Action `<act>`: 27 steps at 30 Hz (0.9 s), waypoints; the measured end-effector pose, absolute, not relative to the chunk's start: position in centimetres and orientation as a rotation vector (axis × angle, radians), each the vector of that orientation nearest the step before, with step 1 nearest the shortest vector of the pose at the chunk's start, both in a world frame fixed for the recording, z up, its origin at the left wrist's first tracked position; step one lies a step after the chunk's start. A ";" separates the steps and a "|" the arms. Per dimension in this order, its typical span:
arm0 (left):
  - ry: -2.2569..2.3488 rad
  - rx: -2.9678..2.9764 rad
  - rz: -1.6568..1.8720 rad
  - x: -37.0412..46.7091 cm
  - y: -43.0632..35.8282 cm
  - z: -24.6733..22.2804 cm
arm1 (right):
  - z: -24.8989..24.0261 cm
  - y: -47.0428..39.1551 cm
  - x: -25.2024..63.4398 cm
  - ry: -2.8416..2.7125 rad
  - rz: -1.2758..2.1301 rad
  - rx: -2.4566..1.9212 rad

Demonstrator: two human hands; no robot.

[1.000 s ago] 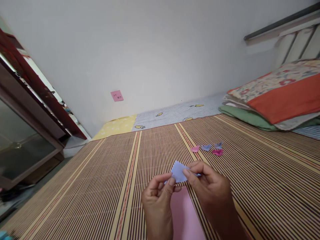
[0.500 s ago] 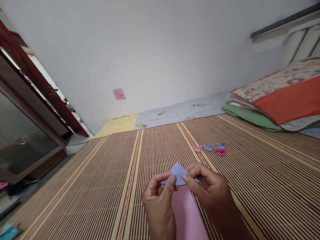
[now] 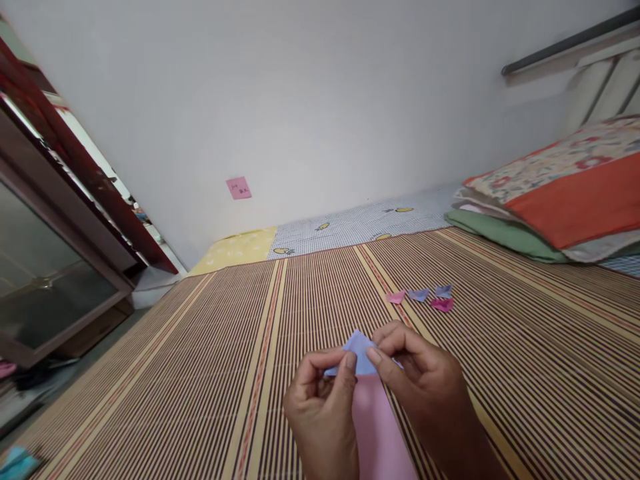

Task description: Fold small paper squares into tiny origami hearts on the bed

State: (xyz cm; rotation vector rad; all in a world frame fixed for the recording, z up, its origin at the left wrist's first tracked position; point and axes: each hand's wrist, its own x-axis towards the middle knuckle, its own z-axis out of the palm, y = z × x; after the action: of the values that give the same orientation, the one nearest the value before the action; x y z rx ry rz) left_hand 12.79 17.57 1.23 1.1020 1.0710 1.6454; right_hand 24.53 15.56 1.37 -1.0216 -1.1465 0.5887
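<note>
A small blue folded paper [image 3: 361, 344], triangular with its point away from me, is pinched between both hands. My left hand [image 3: 325, 400] grips its left side between thumb and fingers. On the right side, my right hand [image 3: 425, 373] holds it the same way, thumb on top. My fingers cover parts of both lower corners. Below the hands lies a pink sheet of paper [image 3: 377, 427], partly hidden by my left hand. Beyond the right hand, several small folded papers rest on the striped mat [image 3: 200, 373]: a pink one [image 3: 395, 297], blue ones [image 3: 418, 295], and a magenta one [image 3: 443, 305].
Stacked pillows or bedding [image 3: 575, 180] sit at the right. A white wall [image 3: 350, 100] with a pink note [image 3: 239, 188] rises behind the mat. At the left stands a glass-fronted cabinet [image 3: 45, 280]. A turquoise item [image 3: 19, 462] lies at the lower left edge.
The blue paper and my left hand have shifted slightly to the right and toward me. My right fingers have risen a little. Both hands keep their pinch.
</note>
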 end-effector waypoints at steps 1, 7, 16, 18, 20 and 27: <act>1.075 1.107 1.650 12.8 17.6 1.2 | 1.4 15.5 24.5 -1.148 0.585 -1.024; 1.098 1.082 1.661 12.9 17.4 1.6 | 1.8 15.3 24.3 -1.163 0.541 -1.081; 1.044 0.979 1.660 13.1 17.5 1.7 | 1.8 15.3 24.0 -1.170 0.477 -1.109; 1.009 0.942 1.618 13.0 17.6 1.6 | 1.7 15.3 24.0 -1.171 0.477 -1.111; 0.994 0.943 1.557 12.8 17.8 1.5 | 1.7 15.3 24.1 -1.178 0.478 -1.109; 1.019 1.021 1.426 12.4 18.0 1.5 | 1.8 15.5 24.0 -1.225 0.396 -1.097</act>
State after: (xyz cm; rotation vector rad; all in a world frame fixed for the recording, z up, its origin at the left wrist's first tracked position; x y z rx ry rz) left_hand 12.38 18.02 1.51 1.0215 1.0189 1.4256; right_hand 24.00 15.46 1.77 -1.0972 -1.2249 0.3963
